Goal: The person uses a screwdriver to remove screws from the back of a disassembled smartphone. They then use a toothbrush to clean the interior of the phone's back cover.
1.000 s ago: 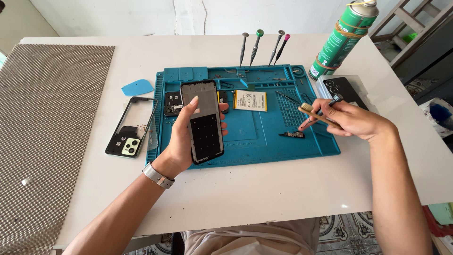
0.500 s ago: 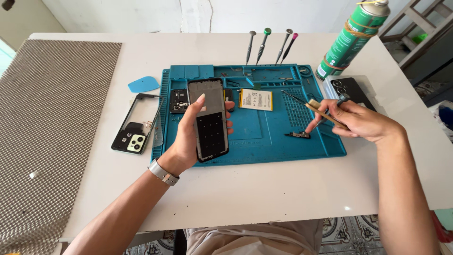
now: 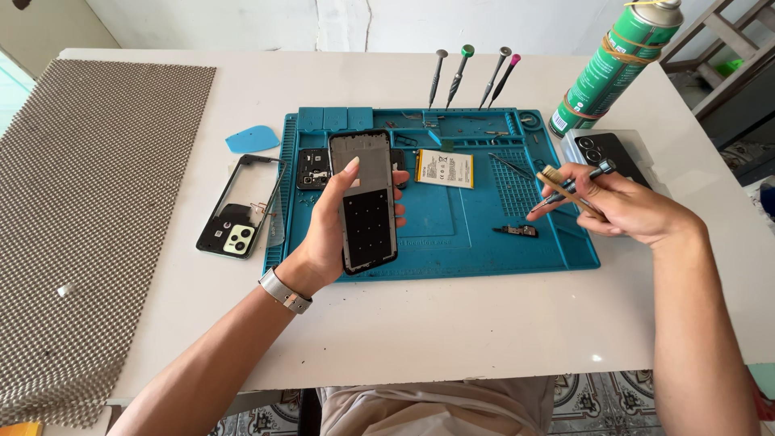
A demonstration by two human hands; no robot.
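My left fingers clamp the phone frame upright for inspection above the blue repair mat; right fingers pinch tweezers and brush ready over it.

— What's the room like from where you stand?
— A white tabletop fills most of it, lit by bright, even daylight. Behind it runs a pale, scuffed wall.
— Anything on the left side?
— A grey-brown woven mat drapes over that end of the tabletop.
— And lower down?
— Patterned floor tiles show beneath the near edge. At the far right stands a wooden frame.
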